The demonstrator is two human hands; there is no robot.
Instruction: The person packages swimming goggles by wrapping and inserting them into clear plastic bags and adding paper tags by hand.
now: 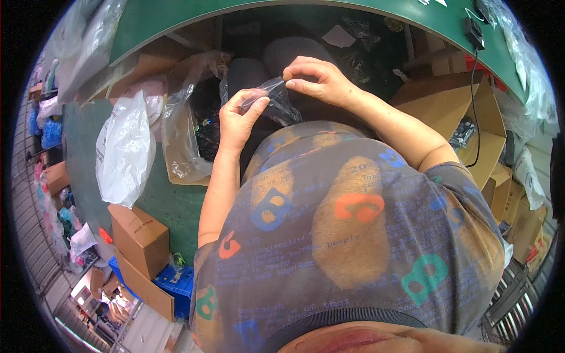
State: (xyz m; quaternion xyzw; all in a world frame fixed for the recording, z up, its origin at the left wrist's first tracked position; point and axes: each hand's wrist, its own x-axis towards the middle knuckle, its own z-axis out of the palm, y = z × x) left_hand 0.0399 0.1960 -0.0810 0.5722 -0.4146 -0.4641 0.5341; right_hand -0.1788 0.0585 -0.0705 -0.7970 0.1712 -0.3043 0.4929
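Both hands meet in front of the person's chest, just under the curved edge of the green table (176,17), and between them they hold a small clear plastic bag (272,97). The left hand (238,120) pinches the bag's lower left part, thumb pressed against the fingers with the film caught between them. The right hand (318,79) is closed on the bag's upper edge — its fingertips are drawn together on the plastic, the wrist bent down toward the body. The bag stretches between the two grips, crumpled and see-through, with dark cloth showing behind it. Whether anything is inside the bag I cannot tell.

Below the table edge, to the left of the hands, a large clear plastic bag (182,129) stands open with dark items inside it. Farther left of that, well apart from the hands, a white plastic bag (123,153) hangs or lies against the green floor. Lower left of the white bag sits a brown cardboard box (141,235), and just beside it a blue crate (176,282).

To the right of the hands, under the far end of the table, an open cardboard box (471,117) holds some dark things, and a black cable (474,100) runs down across it from the table's edge. More cardboard boxes stand stacked beyond it — near the right rim of the view.
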